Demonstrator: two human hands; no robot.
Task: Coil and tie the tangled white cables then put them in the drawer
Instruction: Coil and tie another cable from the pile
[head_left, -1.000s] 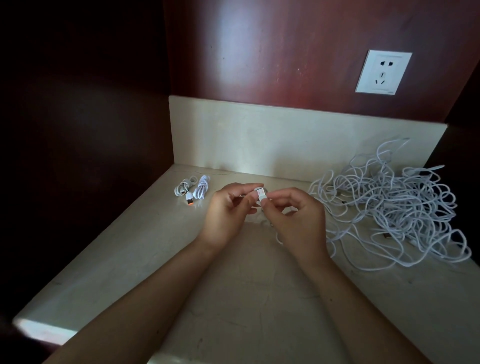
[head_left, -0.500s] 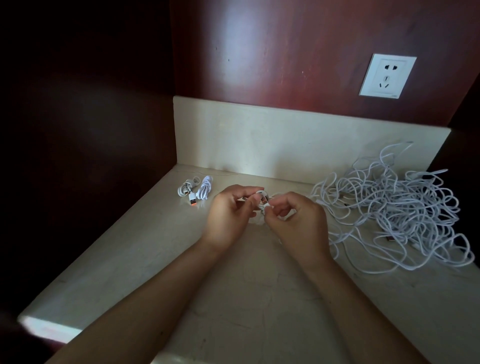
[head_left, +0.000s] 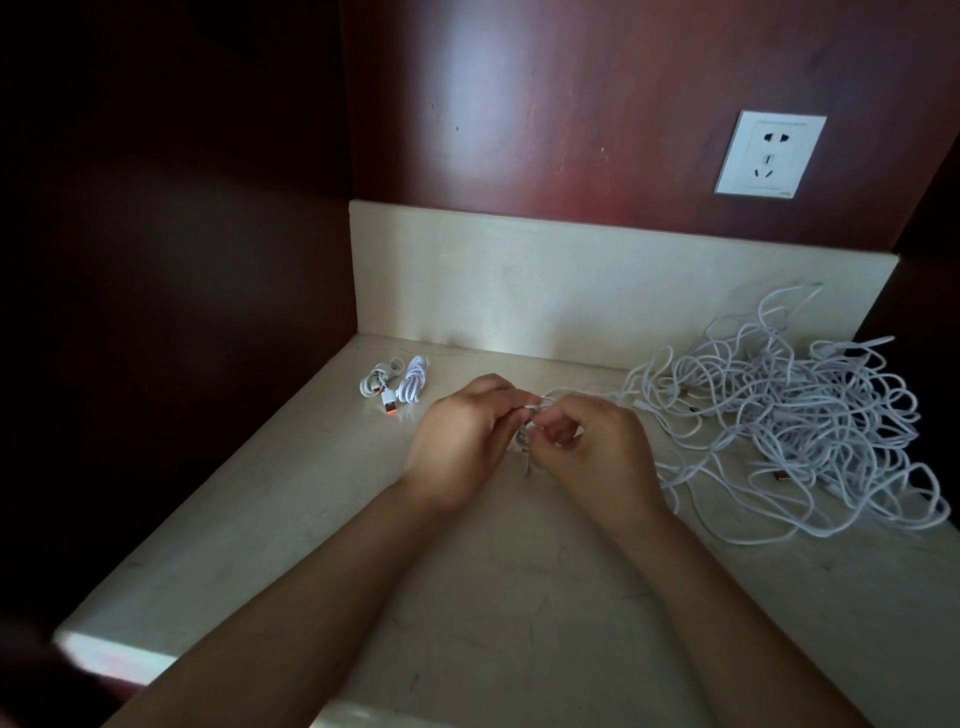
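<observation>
I've got both hands over the middle of the marble countertop (head_left: 467, 613), knuckles twd the camera. L hand (head_left: 462, 441) has its fingers curled in, thumb and forefinger pinching a white cable (head_left: 527, 427) at the top. R hand (head_left: 597, 447) is curled the same way, pinching the same cable from the other side, so the fingertips nearly meet. Btwn them I see a few short white loops and a bit hanging down twd the counter. How many turns are in there I can't tell; the hands hide most of it.

A strand runs from the R hand's side out to the tangled cable pile (head_left: 810, 415). The pile sprawls over the R part of the counter, loose loops every which way, its far edge up against the cream backsplash (head_left: 571, 291). A couple of dark plug ends show in it.

Far L corner, well apart from the hands: two coiled cables (head_left: 413, 382) lying side by side, tidy bundles, w/ an orange-tipped USB plug (head_left: 389, 405) sticking out at the near end.

Above the backsplash, red-brown wood panel w/ a white wall socket (head_left: 770, 154) upper R. L side of the view is v. dark.
</observation>
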